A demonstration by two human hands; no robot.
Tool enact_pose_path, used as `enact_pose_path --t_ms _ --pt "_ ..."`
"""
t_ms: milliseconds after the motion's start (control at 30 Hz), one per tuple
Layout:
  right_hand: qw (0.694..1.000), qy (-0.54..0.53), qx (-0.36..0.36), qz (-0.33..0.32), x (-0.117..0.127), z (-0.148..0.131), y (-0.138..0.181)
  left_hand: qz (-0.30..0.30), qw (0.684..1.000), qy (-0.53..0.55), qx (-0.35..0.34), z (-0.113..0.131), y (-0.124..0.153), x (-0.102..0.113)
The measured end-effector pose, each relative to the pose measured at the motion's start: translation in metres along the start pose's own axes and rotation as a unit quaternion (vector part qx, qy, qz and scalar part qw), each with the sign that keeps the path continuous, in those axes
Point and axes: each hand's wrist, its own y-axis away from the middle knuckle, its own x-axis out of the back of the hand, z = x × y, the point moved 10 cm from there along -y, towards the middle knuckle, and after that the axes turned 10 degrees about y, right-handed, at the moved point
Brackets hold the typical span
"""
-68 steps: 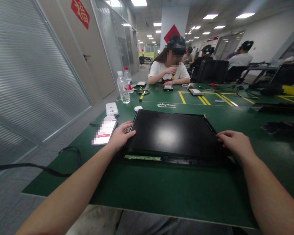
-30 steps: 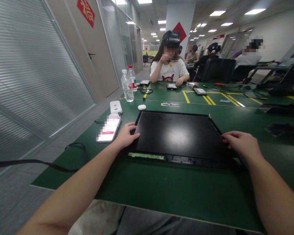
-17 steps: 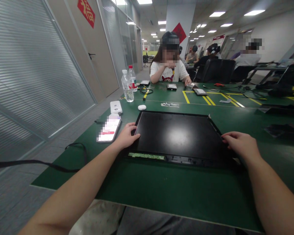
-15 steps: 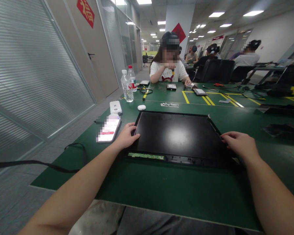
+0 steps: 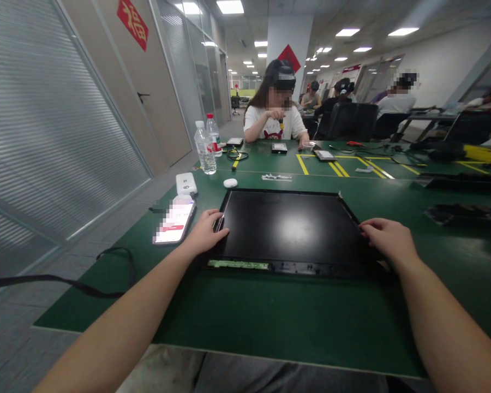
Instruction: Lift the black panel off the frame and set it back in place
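Observation:
A black flat display panel (image 5: 286,226) lies face up on the green table (image 5: 278,316) in front of me, with a soft glare on its dark surface. Along its near edge runs a green circuit strip (image 5: 238,265). My left hand (image 5: 208,232) grips the panel's left edge, thumb on top and fingers round the outer side. On the opposite side my right hand (image 5: 388,238) holds the right edge between thumb and fingers. The undersides of both grips are hidden.
Left of the panel lie a lit phone (image 5: 175,220), a white power bank (image 5: 186,184) and a white earbud case (image 5: 230,183). Two bottles (image 5: 207,150) stand behind. Across the table sits a person (image 5: 275,109) near several hard drives (image 5: 279,148). Dark parts (image 5: 466,214) lie at right.
My view has shifted slightly, so the scene sits a little further left. Both hands keep their hold on the panel, which shows no clear movement on the table.

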Motion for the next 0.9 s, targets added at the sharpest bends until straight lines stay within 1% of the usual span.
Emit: enact_pose_path --t_ms 267,367,467,533,633,700,800,900 --pt "0.999 -0.037 -0.007 0.006 0.005 -0.005 0.006 0.014 1.000 -0.008 -0.011 0.007 0.002 0.006" --pt "1.000 -0.013 -0.004 0.008 0.007 -0.003 0.004 0.025 0.999 -0.033 -0.007 0.004 -0.001 0.010" --pt "0.999 0.033 -0.006 0.035 0.009 0.006 -0.005 0.025 0.997 -0.070 0.006 -0.003 -0.004 0.010" --pt "0.998 0.058 -0.011 0.036 0.004 0.013 -0.012 0.018 0.997 -0.080 0.013 -0.007 -0.005 0.009" --pt "0.996 0.087 -0.003 -0.003 -0.012 0.017 -0.019 0.010 0.996 -0.088 0.013 -0.009 -0.006 0.007" --pt "0.995 0.098 0.010 -0.018 -0.020 0.016 -0.021 0.006 0.996 -0.094 0.009 -0.008 -0.006 0.007" --pt "0.994 0.104 0.021 -0.023 -0.024 0.014 -0.019 0.001 0.996 -0.090 0.009 -0.007 -0.006 0.006" --pt "0.994 0.106 0.016 -0.032 -0.025 0.014 -0.018 0.008 0.998 -0.065 0.019 -0.005 -0.006 0.007"
